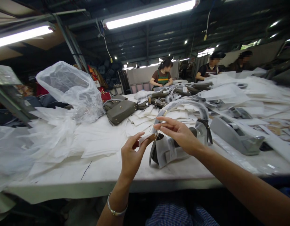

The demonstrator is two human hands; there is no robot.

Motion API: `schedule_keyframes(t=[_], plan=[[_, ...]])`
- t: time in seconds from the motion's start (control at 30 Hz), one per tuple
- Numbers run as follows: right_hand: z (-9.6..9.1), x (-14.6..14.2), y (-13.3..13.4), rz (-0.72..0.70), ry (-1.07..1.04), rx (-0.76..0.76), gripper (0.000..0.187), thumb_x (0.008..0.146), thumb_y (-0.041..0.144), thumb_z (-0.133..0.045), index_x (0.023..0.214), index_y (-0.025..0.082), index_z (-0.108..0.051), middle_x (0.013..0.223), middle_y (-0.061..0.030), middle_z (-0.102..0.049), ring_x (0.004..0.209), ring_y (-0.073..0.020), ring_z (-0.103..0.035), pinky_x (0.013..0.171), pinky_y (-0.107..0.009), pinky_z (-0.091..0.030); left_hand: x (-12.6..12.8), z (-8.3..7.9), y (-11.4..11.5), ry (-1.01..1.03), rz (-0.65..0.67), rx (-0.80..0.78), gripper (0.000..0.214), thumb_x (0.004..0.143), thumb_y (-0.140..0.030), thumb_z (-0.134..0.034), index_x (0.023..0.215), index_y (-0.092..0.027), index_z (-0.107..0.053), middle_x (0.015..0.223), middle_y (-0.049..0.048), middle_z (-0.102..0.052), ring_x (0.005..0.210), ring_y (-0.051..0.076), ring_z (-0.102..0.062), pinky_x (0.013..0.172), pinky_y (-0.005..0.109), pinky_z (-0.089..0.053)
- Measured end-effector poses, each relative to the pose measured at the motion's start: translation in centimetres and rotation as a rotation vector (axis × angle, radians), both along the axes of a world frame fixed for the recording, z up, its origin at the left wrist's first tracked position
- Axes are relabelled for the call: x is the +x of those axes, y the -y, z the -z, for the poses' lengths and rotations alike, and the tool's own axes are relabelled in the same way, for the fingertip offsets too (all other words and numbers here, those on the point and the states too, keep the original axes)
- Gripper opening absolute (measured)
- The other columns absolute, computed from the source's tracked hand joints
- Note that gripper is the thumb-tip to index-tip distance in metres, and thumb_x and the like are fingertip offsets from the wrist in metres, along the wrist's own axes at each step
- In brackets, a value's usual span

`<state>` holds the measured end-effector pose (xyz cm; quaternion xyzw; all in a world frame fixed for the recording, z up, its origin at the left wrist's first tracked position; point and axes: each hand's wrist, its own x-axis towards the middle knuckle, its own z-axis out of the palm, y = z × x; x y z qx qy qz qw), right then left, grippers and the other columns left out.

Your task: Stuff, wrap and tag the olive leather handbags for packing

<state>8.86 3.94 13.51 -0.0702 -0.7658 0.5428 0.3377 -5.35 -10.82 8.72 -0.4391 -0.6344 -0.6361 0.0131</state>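
Note:
A dark handbag (154, 154) stands near the table's front edge, its body partly covered by white wrapping paper (167, 153). Its arched handle (182, 103) is wrapped in pale film and rises above the bag. My left hand (133, 153) pinches a small brown-and-white tag (147, 140) beside the bag's left end. Just above, my right hand (180, 133) has thumb and fingers closed at the lower left end of the handle, by a thin string that meets the tag. Whether those fingertips grip the string or the handle is hard to make out.
A grey tape dispenser (236, 135) stands to the right. White paper sheets (95, 138) and a clear plastic bag (74, 91) lie left. Behind are an olive handbag (122, 110) and more wrapped bags. Several people (162, 75) sit across the table.

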Motion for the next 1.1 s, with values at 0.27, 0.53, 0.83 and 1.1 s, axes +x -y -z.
schedule_keyframes(t=[0.27,0.53,0.83,1.1], plan=[[1.4,-0.3,-1.3,0.062,-0.038,0.739,0.052,0.09,0.006,-0.043,0.135,0.027,-0.06,0.137,-0.0033,-0.061,0.13,-0.0177,-0.054,0.114,-0.04,-0.041,5.6,2.0,2.7,-0.583,-0.143,0.265,0.022,0.082,-0.003,-0.07,0.097,-0.019,-0.068,0.084,0.0016,-0.07,0.076,0.013,-0.064,0.072,0.023,-0.054],[0.3,3.0,-2.4,0.011,0.022,0.576,0.034,0.095,0.02,-0.052,0.124,0.026,-0.068,0.122,-0.0006,-0.071,0.114,-0.0173,-0.066,0.101,-0.03,-0.05,5.1,7.8,-0.5,-0.976,0.044,0.059,0.02,0.089,-0.005,-0.063,0.105,-0.015,-0.066,0.082,0.0055,-0.072,0.07,0.016,-0.063,0.066,0.027,-0.054],[9.1,19.0,-7.6,0.462,0.492,0.473,0.044,0.092,0.047,-0.059,0.126,0.022,-0.067,0.127,-0.0096,-0.068,0.121,-0.0276,-0.062,0.109,-0.044,-0.045,6.0,9.2,1.0,-0.879,0.082,0.077,0.041,0.085,-0.003,-0.069,0.124,-0.015,-0.063,0.11,0.0101,-0.074,0.101,0.019,-0.069,0.091,0.032,-0.057],[19.0,21.4,-7.4,0.434,0.772,0.708,0.078,0.08,0.04,-0.075,0.149,0.021,-0.045,0.156,-0.0165,-0.037,0.144,-0.0358,-0.034,0.118,-0.056,-0.03,6.4,11.2,0.6,-0.871,0.133,0.117,0.044,0.089,0.003,-0.056,0.127,-0.017,-0.065,0.104,0.009,-0.076,0.099,0.017,-0.072,0.088,0.025,-0.058]])
